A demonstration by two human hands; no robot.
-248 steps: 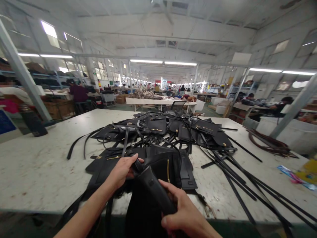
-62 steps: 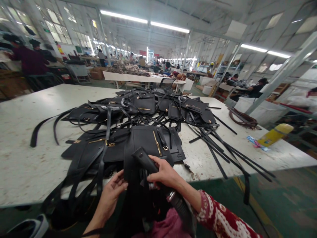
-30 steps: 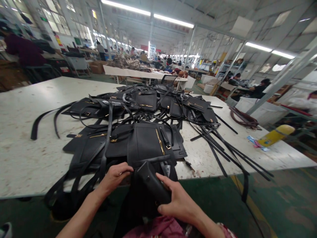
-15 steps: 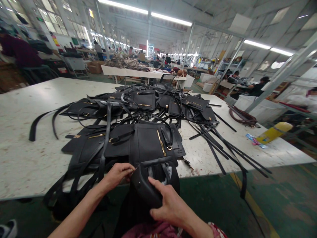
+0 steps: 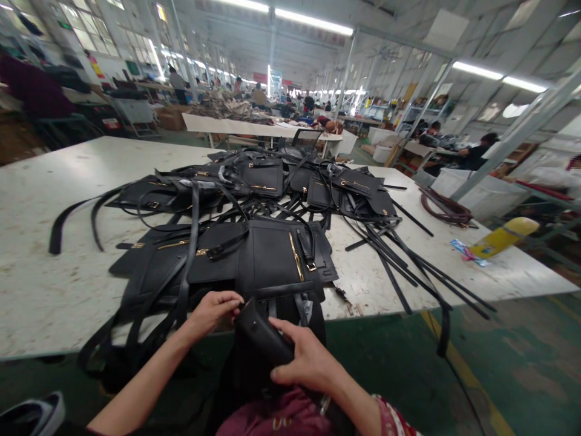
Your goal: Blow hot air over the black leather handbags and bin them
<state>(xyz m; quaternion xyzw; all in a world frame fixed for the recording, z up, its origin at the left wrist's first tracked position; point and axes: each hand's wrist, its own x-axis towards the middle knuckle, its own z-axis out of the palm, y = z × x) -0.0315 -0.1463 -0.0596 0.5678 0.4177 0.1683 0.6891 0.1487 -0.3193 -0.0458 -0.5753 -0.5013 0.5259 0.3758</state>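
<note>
A black leather bag [image 5: 265, 333] hangs over the table's near edge toward my lap, its rounded end tilted up between my hands. My right hand [image 5: 308, 357] grips this end from the right, thumb below and fingers on top. My left hand [image 5: 218, 312] is closed in a pinch right beside the bag's upper left corner; what lies between its fingertips is too small to make out. The bag's flat front panel, with a gold zipper [image 5: 296, 257] and a buckled strap [image 5: 308, 251], lies on the table beyond.
More black bags [image 5: 263, 178] with long straps are heaped across the white table [image 5: 59, 290]. Loose straps [image 5: 403, 260] trail off the right edge. A yellow bottle [image 5: 503, 238] and coiled brown straps [image 5: 445, 209] lie at the right. People work at farther tables.
The bag's rounded end has turned slightly in my right hand, which has shifted a little left and up. My left hand stays pinched at the corner, moving slightly left.
</note>
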